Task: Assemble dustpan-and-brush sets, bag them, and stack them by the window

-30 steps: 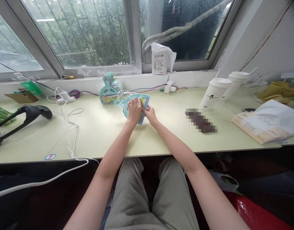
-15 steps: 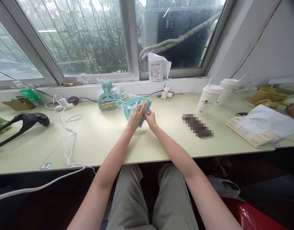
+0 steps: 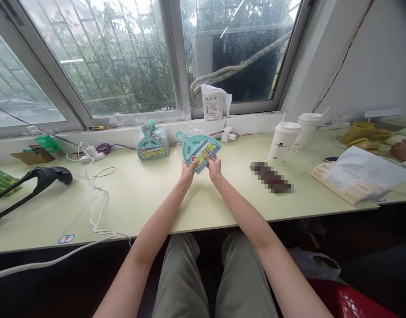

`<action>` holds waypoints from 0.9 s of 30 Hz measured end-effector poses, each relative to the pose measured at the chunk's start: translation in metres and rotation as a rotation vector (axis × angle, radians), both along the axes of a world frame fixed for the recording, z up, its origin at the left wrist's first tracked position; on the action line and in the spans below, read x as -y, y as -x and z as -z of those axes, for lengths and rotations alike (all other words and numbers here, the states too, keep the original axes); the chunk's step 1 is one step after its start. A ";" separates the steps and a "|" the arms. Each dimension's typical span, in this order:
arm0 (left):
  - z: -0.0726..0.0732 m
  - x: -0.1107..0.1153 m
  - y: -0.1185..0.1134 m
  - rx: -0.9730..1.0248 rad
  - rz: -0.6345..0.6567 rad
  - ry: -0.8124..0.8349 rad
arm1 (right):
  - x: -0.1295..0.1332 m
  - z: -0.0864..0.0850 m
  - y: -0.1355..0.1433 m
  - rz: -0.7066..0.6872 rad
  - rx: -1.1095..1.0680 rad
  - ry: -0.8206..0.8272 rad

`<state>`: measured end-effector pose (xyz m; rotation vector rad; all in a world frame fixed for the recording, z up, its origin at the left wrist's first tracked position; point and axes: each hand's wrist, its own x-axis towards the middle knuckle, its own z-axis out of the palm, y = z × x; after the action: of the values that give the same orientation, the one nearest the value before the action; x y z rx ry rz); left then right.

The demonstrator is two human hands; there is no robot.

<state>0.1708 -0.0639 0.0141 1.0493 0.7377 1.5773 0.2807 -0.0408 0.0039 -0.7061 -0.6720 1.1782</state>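
Observation:
A teal dustpan-shaped item [image 3: 196, 145] in clear plastic, with a yellow and blue label, is held above the table, its ringed handle pointing up and left. My left hand [image 3: 188, 173] grips its lower left edge, thumb on the front. At the lower right edge, my right hand [image 3: 214, 167] pinches it, with the thumb near the label. A stack of similar wrapped dustpans [image 3: 153, 143], teal and some pink, stands by the window sill, left of the held one.
On the pale table [image 3: 149, 194], white cables [image 3: 98, 201] and a black frame-like object [image 3: 40, 181] lie left. Right are two lidded cups [image 3: 282, 143], a pixelated dark object [image 3: 271, 177] and a paper package [image 3: 351, 176]. Another person's hand [image 3: 403, 151] shows far right.
The held dustpan has turned so its label faces me more fully. My left hand has moved from across its front down to the lower left edge. The camera view has shifted slightly.

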 end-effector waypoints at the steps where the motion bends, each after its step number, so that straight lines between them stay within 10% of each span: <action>1: 0.002 0.000 -0.003 0.034 0.060 0.024 | 0.000 0.000 0.000 0.022 0.014 0.005; 13: -0.006 -0.005 0.018 0.084 0.003 0.096 | 0.004 -0.002 0.000 -0.052 0.006 -0.018; 21: -0.004 0.009 -0.001 -0.065 0.344 0.131 | 0.002 -0.004 -0.008 0.059 -0.027 -0.016; 27: -0.011 0.005 0.013 0.139 0.208 0.046 | 0.004 -0.004 -0.002 -0.034 -0.036 -0.040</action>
<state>0.1577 -0.0685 0.0252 0.9402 0.5497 1.4316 0.2828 -0.0453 0.0082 -0.6400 -0.6779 1.2028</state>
